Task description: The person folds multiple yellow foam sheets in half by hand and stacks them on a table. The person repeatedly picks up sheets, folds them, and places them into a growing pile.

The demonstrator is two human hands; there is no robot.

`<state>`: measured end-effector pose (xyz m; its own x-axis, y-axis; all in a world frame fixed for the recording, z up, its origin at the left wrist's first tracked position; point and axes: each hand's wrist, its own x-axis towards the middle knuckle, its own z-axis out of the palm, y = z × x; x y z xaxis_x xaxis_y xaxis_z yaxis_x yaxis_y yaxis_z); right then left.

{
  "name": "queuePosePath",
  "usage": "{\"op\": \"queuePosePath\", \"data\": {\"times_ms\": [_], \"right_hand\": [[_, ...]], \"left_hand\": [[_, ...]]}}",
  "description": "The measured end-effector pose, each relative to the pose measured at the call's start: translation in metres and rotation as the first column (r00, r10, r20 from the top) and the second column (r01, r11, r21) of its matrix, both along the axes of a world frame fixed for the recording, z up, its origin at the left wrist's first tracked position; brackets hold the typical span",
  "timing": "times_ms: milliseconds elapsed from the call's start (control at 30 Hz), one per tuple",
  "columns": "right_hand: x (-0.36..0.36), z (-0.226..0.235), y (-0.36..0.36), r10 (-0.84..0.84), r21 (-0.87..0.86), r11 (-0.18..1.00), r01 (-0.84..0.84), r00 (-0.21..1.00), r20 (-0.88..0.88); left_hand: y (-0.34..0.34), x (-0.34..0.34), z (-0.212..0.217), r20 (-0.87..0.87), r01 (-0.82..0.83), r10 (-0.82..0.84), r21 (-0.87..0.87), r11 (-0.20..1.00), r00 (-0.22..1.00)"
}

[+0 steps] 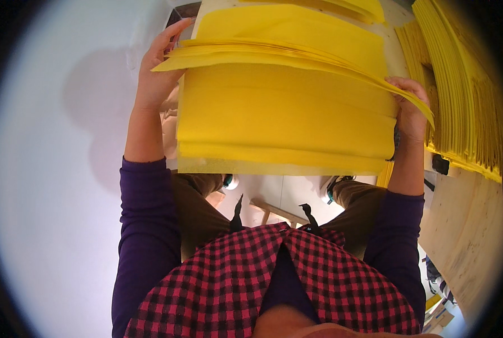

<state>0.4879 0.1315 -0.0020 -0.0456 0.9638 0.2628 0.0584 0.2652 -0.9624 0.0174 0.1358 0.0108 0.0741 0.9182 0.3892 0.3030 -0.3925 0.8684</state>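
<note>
Holding a thin bundle of floppy yellow sheets (262,52) by its ends, left grip (153,59) and right grip (412,120) have it seemingly gathered, not yet laid down, with packed yellow stacks (449,73) beside the right.

White wall (48,197) bounds the left, yellow stacks (459,96) the right; room opens between yellow sheets (285,112) and shirt (206,281).

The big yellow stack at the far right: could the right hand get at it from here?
Probably yes: the right hand is close beside the stack, with only the edge of the yellow sheets it holds seemingly between; it'd likely release them first.
</note>
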Motion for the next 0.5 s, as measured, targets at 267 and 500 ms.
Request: {"op": "queuePosePath", "data": {"times_ms": [267,500], "right_hand": [[0.008,-0.009,0.003,0.105,0.091,0.991,-0.095,0.988,-0.110],[0.010,-0.008,0.001,0.202,0.090,0.978,-0.188,0.962,-0.183]], "left_hand": [[0.004,-0.004,0.003,-0.142,0.128,-0.126,0.004,0.992,0.982],[0.003,-0.005,-0.001,0.161,0.330,-0.317,-0.057,0.942,0.935]]}}
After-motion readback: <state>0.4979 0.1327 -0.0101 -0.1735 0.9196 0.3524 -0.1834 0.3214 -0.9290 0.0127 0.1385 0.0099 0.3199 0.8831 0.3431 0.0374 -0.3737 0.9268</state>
